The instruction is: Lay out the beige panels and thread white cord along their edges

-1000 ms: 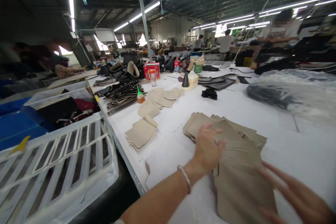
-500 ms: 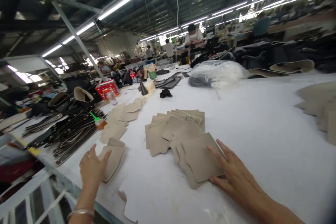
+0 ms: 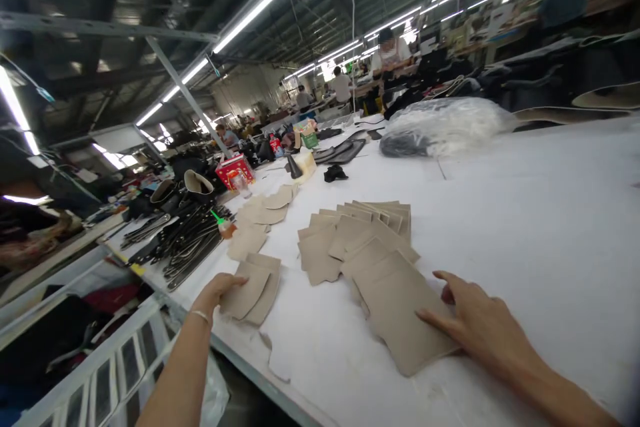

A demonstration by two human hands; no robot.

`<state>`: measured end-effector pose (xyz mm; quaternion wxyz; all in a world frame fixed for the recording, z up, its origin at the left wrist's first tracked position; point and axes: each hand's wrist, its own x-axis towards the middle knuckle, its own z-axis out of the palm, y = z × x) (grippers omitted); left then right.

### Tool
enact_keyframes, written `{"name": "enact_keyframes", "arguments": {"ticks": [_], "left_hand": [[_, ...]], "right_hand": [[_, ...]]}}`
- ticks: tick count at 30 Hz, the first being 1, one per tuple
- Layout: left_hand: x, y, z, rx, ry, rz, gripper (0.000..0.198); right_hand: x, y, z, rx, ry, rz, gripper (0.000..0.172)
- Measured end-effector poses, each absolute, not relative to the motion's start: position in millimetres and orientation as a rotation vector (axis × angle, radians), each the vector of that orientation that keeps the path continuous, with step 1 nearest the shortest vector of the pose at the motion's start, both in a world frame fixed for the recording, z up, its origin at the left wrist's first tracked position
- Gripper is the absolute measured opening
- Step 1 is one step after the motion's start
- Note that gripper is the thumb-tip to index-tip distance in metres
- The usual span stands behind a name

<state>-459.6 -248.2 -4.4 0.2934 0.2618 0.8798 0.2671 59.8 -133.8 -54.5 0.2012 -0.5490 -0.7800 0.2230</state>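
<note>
Beige cut pieces lie in overlapping rows (image 3: 360, 237) on a white table (image 3: 525, 213). My right hand (image 3: 475, 323) rests flat, fingers spread, on the nearest large beige piece (image 3: 400, 317). My left hand (image 3: 216, 290), with a bracelet at the wrist, grips the near edge of a small stack of beige pieces (image 3: 253, 290) near the table's left edge. More beige pieces (image 3: 265, 210) lie farther back on the left.
Dark straps and metal-edged parts (image 3: 185, 243) pile at the left, beside an orange glue bottle (image 3: 223, 227). A red box (image 3: 234, 168), a clear plastic bag (image 3: 440, 123) and black scraps sit farther back. White crates (image 3: 100, 373) stand below the table's left edge. Other people work at distant tables.
My left hand went from the fanned pieces to the small stack at the left and took hold of it. My right hand slid onto the nearest piece. The view swung right.
</note>
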Motion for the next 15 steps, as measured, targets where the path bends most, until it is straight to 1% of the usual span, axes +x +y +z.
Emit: {"name": "enact_keyframes", "arguments": {"ticks": [3, 5, 7, 10, 12, 15], "left_hand": [[-453.9, -258.5, 2.7, 0.684, 2.181, 0.794, 0.026], [-449.1, -263.6, 14.8, 0.719, 2.107, 0.901, 0.025], [-440.5, -265.3, 29.4, 0.762, 2.047, 0.995, 0.029], [-414.2, -260.0, 42.2, 0.817, 1.973, 1.037, 0.042], [-388.5, -253.2, 36.7, 0.861, 1.944, 0.996, 0.047], [-347.8, -244.4, 10.1, 0.942, 2.017, 0.915, 0.052]], "right_hand": [[56.8, -136.7, -50.2, -1.525, -2.253, 0.711, 0.034], [57.7, -137.6, -49.2, -1.535, -2.194, 0.831, 0.025], [59.8, -137.3, -49.7, -1.519, -2.091, 0.923, 0.023], [65.4, -135.9, -49.9, -1.471, -1.996, 0.941, 0.023], [72.9, -135.0, -47.5, -1.463, -1.974, 0.932, 0.024], [93.6, -134.9, -38.2, -1.467, -1.926, 0.945, 0.028]]}}
